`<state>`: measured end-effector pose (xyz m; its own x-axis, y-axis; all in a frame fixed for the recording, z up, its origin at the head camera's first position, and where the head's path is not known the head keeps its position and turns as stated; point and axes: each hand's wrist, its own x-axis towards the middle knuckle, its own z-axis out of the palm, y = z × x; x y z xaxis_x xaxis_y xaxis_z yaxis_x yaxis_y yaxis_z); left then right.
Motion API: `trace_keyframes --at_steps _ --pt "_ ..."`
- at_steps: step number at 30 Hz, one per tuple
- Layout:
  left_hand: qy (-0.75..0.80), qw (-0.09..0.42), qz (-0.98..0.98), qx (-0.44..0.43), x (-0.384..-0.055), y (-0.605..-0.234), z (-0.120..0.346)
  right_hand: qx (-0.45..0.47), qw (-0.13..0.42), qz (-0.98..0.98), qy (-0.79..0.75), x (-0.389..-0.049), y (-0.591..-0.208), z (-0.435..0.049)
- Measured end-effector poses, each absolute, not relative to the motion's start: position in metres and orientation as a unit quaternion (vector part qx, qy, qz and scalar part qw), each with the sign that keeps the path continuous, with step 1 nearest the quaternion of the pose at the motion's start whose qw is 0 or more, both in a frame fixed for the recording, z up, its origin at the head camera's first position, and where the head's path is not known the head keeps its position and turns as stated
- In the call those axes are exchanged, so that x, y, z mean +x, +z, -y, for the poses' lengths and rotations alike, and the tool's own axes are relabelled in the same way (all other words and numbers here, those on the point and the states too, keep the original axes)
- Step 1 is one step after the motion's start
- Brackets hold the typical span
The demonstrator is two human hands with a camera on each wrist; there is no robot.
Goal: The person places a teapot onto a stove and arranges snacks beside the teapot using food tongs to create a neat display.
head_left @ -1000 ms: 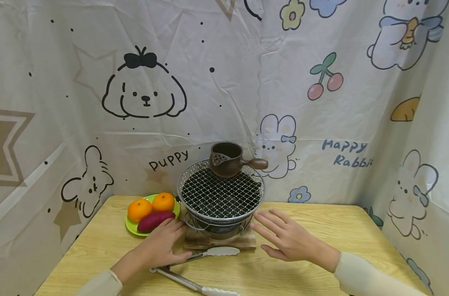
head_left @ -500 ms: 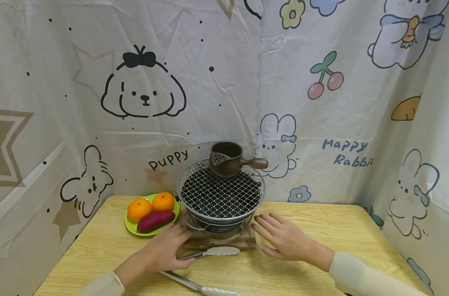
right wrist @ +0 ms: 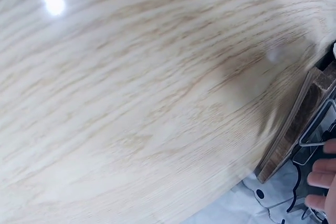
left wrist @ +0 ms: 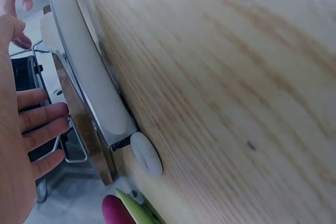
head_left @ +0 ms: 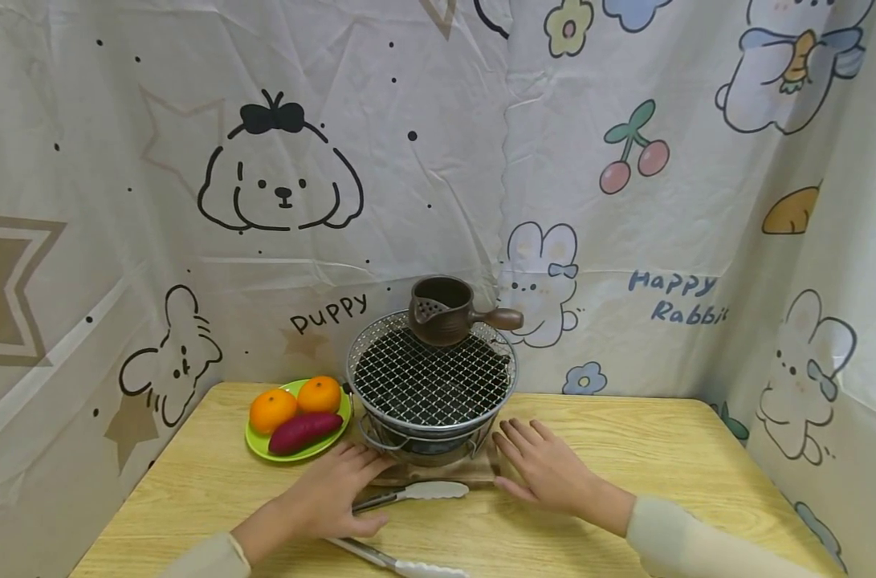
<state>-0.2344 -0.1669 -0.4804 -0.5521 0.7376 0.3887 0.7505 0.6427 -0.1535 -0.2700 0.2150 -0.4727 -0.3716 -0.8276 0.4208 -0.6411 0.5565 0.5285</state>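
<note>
Cartoon-printed cloth (head_left: 438,177) hung behind a wood-grained table (head_left: 662,457). Between the left hand (head_left: 331,491) and right hand (head_left: 549,472), both with fingers extended and gripping nothing, a round metal grill (head_left: 433,431) with woven wire mesh (head_left: 423,385) stood on a wooden board (head_left: 466,474). Farther from the hands, a brown spouted pot (head_left: 441,323) sat on the mesh; its contents could not be told. Beyond the left hand, a green plate (head_left: 257,446) held two oranges (head_left: 273,411) and a tapered purple sweet potato (head_left: 304,433). White-tipped metal tongs (head_left: 380,502) lay partly behind that hand.
</note>
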Motion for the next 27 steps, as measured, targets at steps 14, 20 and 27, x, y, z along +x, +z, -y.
trace_keyframes --at_steps 14,20,27 --pt "-0.008 0.218 0.875 -0.431 -0.228 -0.481 0.160 0.374 0.234 0.887 -0.139 -0.266 -0.475 -0.199" --pt "0.007 0.217 0.874 -0.434 -0.224 -0.482 0.157 0.359 0.163 0.912 -0.111 -0.271 -0.476 -0.199" --pt "0.018 0.191 0.882 -0.430 -0.222 -0.482 0.159 0.362 0.087 0.928 -0.031 -0.281 -0.475 -0.201"
